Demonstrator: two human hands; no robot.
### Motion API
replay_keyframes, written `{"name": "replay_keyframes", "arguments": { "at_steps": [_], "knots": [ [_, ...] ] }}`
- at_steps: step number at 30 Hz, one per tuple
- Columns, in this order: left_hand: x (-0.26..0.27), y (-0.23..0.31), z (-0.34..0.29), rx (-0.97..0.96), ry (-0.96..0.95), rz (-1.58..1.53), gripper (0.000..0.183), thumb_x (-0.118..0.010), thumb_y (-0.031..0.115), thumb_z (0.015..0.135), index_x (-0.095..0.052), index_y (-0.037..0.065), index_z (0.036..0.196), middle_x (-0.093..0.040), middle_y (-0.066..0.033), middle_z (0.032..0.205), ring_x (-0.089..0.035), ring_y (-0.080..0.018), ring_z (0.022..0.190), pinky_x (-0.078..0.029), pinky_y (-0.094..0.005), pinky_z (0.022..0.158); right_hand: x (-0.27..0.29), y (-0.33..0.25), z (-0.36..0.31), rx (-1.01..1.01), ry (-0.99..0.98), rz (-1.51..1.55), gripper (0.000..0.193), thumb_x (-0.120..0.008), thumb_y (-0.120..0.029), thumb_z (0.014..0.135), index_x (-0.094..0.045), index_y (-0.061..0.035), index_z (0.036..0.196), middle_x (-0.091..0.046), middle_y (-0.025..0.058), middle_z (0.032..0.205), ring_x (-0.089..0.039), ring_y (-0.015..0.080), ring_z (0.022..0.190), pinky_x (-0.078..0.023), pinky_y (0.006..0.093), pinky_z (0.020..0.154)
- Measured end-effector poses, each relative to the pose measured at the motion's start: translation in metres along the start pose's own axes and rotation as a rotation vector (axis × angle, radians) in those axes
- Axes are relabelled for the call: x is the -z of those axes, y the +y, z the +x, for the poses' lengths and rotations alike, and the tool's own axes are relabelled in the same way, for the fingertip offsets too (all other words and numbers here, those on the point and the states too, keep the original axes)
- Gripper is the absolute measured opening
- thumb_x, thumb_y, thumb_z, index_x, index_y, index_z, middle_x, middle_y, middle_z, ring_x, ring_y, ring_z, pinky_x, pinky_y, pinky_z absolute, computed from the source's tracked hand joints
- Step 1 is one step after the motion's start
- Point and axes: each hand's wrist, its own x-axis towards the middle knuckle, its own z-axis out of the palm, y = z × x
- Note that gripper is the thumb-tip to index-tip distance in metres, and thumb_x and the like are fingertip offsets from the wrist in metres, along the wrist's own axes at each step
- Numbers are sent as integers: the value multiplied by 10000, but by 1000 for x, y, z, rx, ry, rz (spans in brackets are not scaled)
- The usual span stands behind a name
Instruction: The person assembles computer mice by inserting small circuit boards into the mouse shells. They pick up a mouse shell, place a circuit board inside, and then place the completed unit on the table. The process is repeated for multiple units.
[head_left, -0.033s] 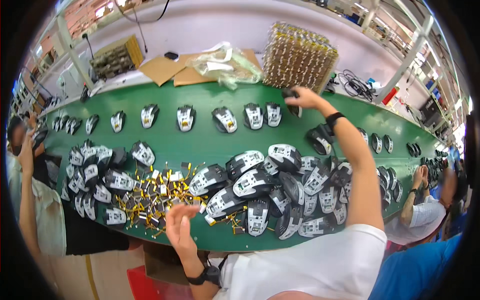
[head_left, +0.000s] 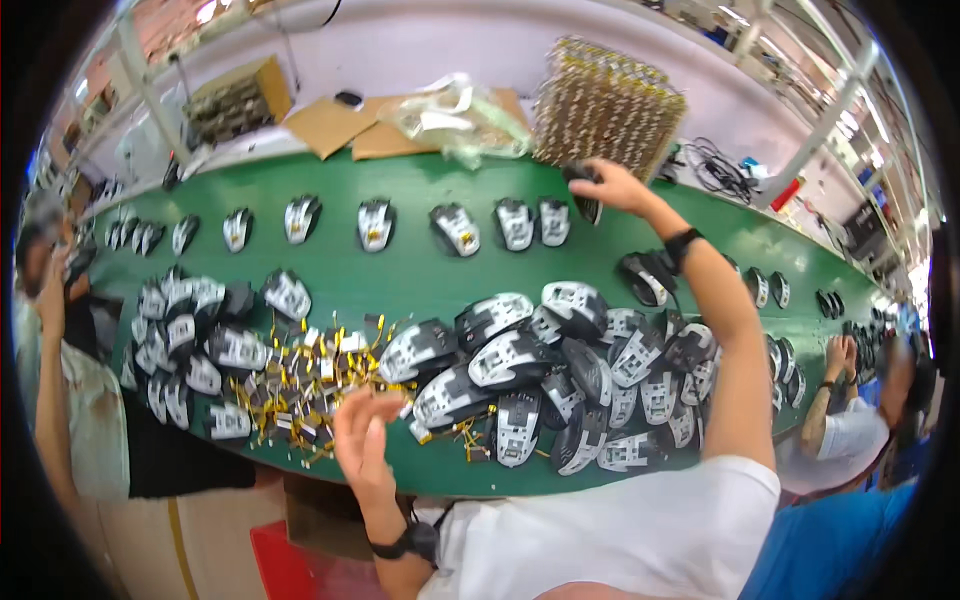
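Green table (head_left: pixel 400 290): seven spaced mouse shells (head_left: pixel 376 225) lined from 9 to 1 o'clock of view centre; shell heaps at 4 (head_left: pixel 590 368) and 9 (head_left: pixel 182 335) too jumbled for counting. One mouse (head_left: pixel 586 205) gripped by closed right hand (head_left: pixel 615 188), between 1 and 2 o'clock; mostly dark casing, tilted, partly covered by fingers. Left hand (head_left: pixel 364 440), 7 o'clock: half open, fingers curled, nothing seen gripped, beside yellow-and-black parts (head_left: pixel 310 385).

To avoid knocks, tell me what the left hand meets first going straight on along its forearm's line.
Probably the pile of small yellow-and-grey parts, just beyond the left hand; the hand's height is unclear, so it might pass over.
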Motion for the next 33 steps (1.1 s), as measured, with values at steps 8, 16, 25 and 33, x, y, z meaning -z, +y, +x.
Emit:
{"name": "replay_keyframes", "arguments": {
  "at_steps": [8, 16, 25, 33],
  "knots": [
    [-39, -9, -3, 339, -281, -441, 937, -528, 646, 901, -183, 52, 1538, -345, -158, 1518, -450, -317, 1336, -388, -454, 1091, -37, -337, -141, 430, -460, 38, 768, -797, -392, 736, -465, -58, 1343, -660, 223, 1078, -682, 373, 886, -559, 429, 746],
    [57, 18, -42, 89, 233, -658, 963, -431, 771, 860, -314, 40, 1475, -604, -248, 1151, -684, -426, 779, -566, -418, 454, -104, -348, -73, 609, -480, 224, 186, -717, -206, 807, -695, -60, 920, -685, 121, 910, -680, 307, 864, -543, 398, 729],
    [60, 26, -58, 84, 116, -631, 1034, -427, 808, 826, -277, 24, 1483, -597, -281, 1149, -689, -441, 832, -599, -398, 497, -196, -357, -73, 852, -415, 59, 142, -725, -127, 798, -723, -43, 913, -680, 110, 873, -656, 307, 800, -532, 411, 697],
    [51, 18, -31, 157, 36, -630, 1037, -426, 813, 823, -270, 32, 1487, -582, -280, 1183, -686, -447, 881, -613, -405, 521, -149, -344, -74, 464, -577, 704, 174, -636, -134, 922, -725, -19, 1018, -725, 125, 960, -700, 243, 851, -538, 325, 795]
  ]
}}
